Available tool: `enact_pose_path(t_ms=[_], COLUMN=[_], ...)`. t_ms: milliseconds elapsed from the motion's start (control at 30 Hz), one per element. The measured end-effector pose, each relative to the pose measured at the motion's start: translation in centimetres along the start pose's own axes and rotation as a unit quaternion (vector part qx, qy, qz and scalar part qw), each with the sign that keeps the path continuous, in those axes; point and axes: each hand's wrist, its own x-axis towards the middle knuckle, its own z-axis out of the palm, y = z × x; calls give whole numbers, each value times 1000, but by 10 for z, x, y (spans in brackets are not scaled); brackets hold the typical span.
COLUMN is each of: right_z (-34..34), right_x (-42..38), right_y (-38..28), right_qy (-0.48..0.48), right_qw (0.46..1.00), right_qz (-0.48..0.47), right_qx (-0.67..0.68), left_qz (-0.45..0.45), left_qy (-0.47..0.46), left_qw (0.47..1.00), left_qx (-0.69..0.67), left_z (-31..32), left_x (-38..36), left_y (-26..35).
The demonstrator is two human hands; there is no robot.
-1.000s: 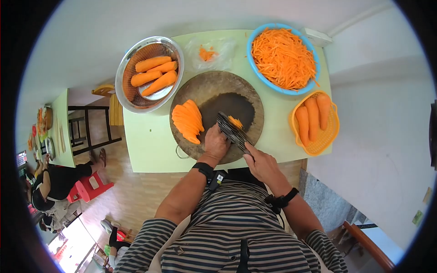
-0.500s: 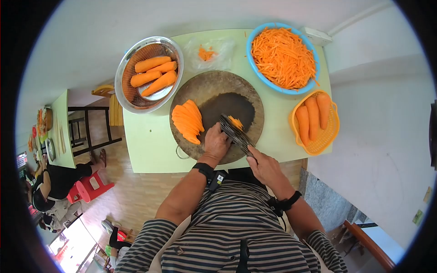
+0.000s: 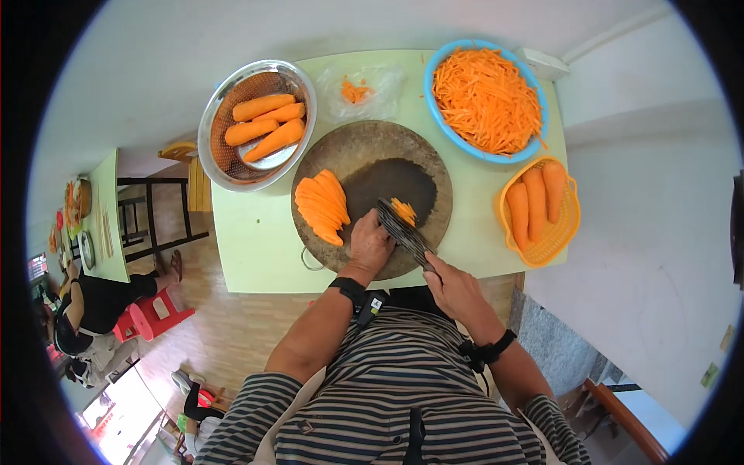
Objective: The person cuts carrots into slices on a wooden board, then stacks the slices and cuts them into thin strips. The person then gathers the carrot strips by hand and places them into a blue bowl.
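A cleaver (image 3: 404, 230) with a dark patterned blade is in my right hand (image 3: 457, 288), its handle gripped firmly. My left hand (image 3: 372, 242) is closed, fingertips curled against the blade's left side; whatever lies under them is hidden. Just right of the blade, a small heap of carrot strips (image 3: 403, 211) rests on the round chopping board (image 3: 372, 139). Fanned carrot slices (image 3: 321, 205) lie overlapping on the board's left part, apart from my left hand.
A metal colander (image 3: 308, 116) holds several whole carrots. Carrot scraps (image 3: 355, 91) sit on a plastic bag (image 3: 381, 104). At the right are a blue basin (image 3: 431, 116) heaped with carrot shreds and a yellow basket (image 3: 559, 240) of carrots. Another person (image 3: 97, 310) sits at far left.
The view has shifted very slightly, moving the table things a little to the right. Both hands and the cleaver keep nearly the same place on the board.
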Motion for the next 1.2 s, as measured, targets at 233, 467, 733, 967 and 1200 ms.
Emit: enact_pose_path(t_ms=[233, 467, 733, 967, 1200], right_z=[10, 18, 6, 7, 5], right_x=[-1, 15, -5, 16, -8], right_y=[6, 7, 4, -2, 4], right_qy=[33, 64, 34, 14, 34], right_qw=[998, 997, 999, 1000, 999], right_qz=[-26, -49, -30, -6, -24], right_qx=[-44, -18, -6, 7, 17], left_qz=[-13, -4, 2, 43, 10], left_qy=[-38, -9, -22, 36, 12], left_qw=[998, 1000, 1000, 998, 1000], left_qx=[38, 15, 15, -2, -13], left_z=[2, -2, -3, -2, -2], left_x=[-6, -3, -4, 0, -1], left_y=[-4, 2, 0, 0, 1])
